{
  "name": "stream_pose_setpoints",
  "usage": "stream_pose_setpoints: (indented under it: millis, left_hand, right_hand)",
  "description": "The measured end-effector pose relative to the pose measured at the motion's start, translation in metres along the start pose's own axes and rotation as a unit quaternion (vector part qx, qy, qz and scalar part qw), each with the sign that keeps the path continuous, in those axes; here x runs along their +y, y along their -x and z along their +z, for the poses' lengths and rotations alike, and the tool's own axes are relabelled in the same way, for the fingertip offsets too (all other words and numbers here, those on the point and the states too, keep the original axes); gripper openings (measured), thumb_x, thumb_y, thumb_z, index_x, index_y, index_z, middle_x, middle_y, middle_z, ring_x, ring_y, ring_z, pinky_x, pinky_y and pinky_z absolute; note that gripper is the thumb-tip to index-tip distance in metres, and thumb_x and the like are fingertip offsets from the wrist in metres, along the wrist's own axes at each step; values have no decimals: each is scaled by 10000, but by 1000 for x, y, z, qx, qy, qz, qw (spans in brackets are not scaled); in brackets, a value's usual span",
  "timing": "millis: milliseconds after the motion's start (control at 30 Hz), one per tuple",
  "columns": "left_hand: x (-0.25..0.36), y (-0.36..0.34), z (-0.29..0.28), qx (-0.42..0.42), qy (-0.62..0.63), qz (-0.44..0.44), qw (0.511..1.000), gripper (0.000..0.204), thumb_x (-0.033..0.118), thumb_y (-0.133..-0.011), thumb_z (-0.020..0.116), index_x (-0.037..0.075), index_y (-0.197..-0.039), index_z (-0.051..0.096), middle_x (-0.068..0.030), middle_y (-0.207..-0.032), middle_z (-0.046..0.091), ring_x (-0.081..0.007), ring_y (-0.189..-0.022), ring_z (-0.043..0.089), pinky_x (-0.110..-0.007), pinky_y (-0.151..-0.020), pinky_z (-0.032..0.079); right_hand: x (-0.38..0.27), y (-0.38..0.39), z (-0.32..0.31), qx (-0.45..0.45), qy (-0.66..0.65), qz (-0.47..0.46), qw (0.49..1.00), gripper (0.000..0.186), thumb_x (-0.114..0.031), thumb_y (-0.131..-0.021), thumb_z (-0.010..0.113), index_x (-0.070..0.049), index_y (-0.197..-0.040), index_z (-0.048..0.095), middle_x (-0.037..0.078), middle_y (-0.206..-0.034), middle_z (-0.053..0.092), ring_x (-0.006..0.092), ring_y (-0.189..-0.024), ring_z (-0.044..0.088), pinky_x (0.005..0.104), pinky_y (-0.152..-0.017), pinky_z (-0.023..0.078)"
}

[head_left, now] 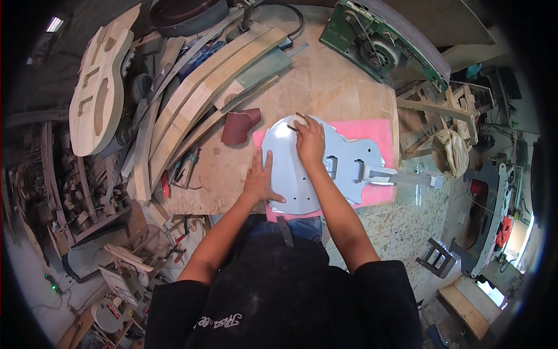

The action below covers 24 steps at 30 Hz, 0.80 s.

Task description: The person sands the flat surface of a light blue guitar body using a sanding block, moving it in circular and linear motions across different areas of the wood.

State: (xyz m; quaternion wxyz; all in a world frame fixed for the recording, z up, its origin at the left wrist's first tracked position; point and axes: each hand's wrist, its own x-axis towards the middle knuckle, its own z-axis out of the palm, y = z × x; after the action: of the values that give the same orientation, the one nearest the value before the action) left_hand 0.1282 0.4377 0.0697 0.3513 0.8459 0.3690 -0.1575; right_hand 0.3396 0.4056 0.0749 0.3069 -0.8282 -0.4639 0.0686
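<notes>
Head view, centre: my left hand (260, 184), grasping nothing, is apparently steadying the pale-blue, curved guitar body (289, 168); my right hand (310, 141) is pinching a small dark-edged block (293, 124).

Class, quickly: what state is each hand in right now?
Left hand: open, resting at the edge of the guitar body.
Right hand: closed, holding a small block on it.

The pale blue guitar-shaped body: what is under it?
A flat pink sheet shows past several edges of the pale blue guitar-shaped body, over the tan wooden bench top. What lies beneath its middle is covered.
</notes>
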Motion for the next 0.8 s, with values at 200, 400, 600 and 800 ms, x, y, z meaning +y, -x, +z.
stream_pose_setpoints:
  millis: [200, 400, 600, 800]
  left_hand:
    - [-8, 6, -1, 26, 49, 0, 998, 1751, 536, -364, 1038, 79, -1692, -7, -256, -1744, -60, -448, -1615, 71, -690, -1219, 280]
    - [-2, 9, -4, 11, 51, 0, 999, 1753, 508, -365, 1045, 31, -1680, -11, -250, -1746, -59, -449, -1612, 94, -698, -1219, 275]
    - [-43, 10, 13, 58, 149, 77, 984, 1757, 500, -388, 1040, -96, -1633, -46, -318, -1725, 14, -444, -1607, 119, -515, -1304, 210]
    - [-49, 17, 9, 40, 153, 89, 983, 1745, 465, -387, 1041, -112, -1626, -45, -342, -1708, 115, -432, -1602, 166, -465, -1313, 186]
  right_hand:
    - [-19, 149, -7, -107, -16, -73, 991, 384, -59, -854, 670, -145, -1217, 761, 158, -1441, 609, 387, -1344, 556, 575, -1172, 385]
    - [-18, 19, 4, -54, 15, -24, 998, 313, -105, -906, 654, -110, -1198, 766, 158, -1385, 652, 391, -1287, 581, 519, -1147, 415]
    - [-21, 94, 10, -66, 24, -82, 994, 322, -79, -883, 661, -142, -1174, 783, 152, -1383, 645, 375, -1270, 587, 522, -1106, 439]
    - [-16, 99, -4, -137, 11, -179, 974, 373, -81, -858, 681, -176, -1204, 784, 151, -1381, 637, 378, -1252, 594, 511, -1072, 460]
